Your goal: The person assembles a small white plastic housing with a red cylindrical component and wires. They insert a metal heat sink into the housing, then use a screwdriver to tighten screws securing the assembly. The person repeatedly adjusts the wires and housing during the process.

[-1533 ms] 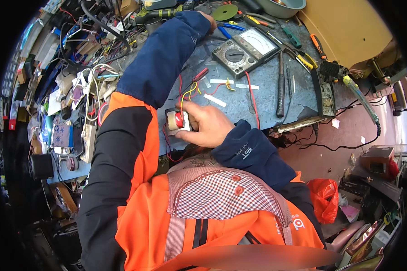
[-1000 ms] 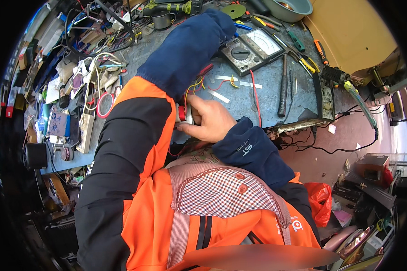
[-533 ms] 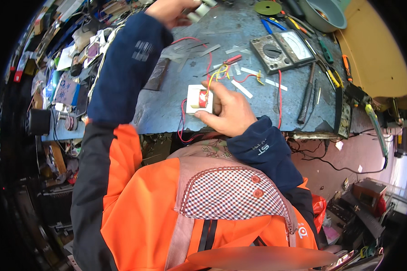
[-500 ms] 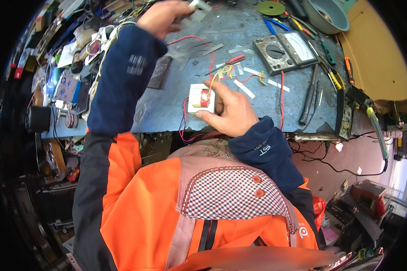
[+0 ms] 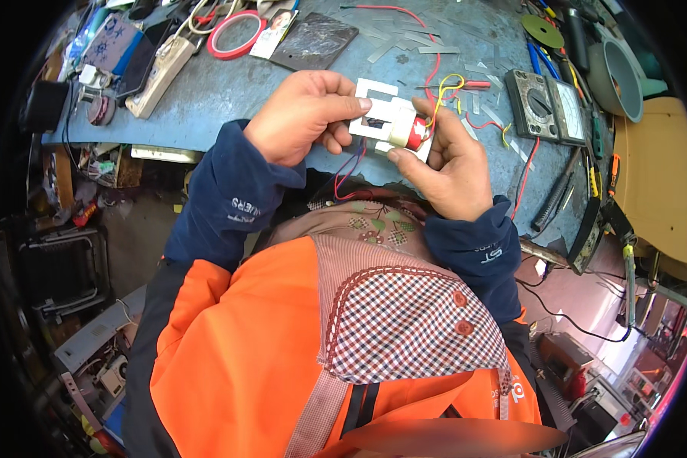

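Note:
My left hand pinches a pale metal E-shaped transformer lamination between thumb and fingers. Its prongs point right and meet the side of a small transformer coil with a red wrapping and a pale bobbin. Thumb and fingers of my right hand are closed around that coil from the right. A yellow lead loops up from the coil, and red and blue leads hang toward the bench edge. How far the prongs sit inside the bobbin I cannot tell.
Loose metal strips lie beyond my hands, near a red-handled screwdriver. An analog multimeter stands to the right, with hand tools and a grey bowl past it. Far left are a dark plate and red tape roll.
My left hand has come back from the far side of the bench with the lamination, bringing it to the coil. The right hand still holds the coil, now raised. The view has shifted.

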Demonstrator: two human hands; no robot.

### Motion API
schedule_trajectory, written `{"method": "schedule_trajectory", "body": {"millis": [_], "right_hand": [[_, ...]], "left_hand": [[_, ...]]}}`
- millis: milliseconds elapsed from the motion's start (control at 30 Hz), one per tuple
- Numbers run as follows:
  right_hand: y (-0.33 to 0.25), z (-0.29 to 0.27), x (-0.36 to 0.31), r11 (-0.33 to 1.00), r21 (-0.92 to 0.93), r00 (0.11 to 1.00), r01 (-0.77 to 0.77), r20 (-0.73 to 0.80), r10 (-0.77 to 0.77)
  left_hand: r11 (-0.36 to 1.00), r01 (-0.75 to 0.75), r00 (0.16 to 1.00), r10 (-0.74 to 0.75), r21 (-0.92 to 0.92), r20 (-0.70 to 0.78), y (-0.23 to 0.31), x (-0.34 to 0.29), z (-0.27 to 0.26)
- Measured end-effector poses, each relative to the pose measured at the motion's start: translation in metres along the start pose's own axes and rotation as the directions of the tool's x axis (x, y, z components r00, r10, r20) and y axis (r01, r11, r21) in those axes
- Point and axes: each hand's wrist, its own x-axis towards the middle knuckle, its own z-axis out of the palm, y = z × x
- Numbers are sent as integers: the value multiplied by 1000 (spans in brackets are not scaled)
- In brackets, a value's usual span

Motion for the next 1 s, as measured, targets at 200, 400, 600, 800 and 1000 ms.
{"method": "schedule_trajectory", "body": {"millis": [200,400,600,800,1000], "right_hand": [[-4,-5,4,997,-82,999,-4,53,8],[-9,-12,3,990,-143,996,-22,81,34],[-12,-11,4,987,-154,994,-48,91,62],[-13,-17,6,982,-179,987,-54,142,80],[-55,-16,11,905,-403,938,-135,242,247]], "left_hand": [[998,55,992,-52,-18,115,-6,7,-11],[998,55,987,-60,35,152,-2,11,-11],[995,55,995,-61,81,81,-3,9,-6],[989,44,996,-54,144,67,2,9,5],[891,40,986,-110,451,129,18,8,9]]}}
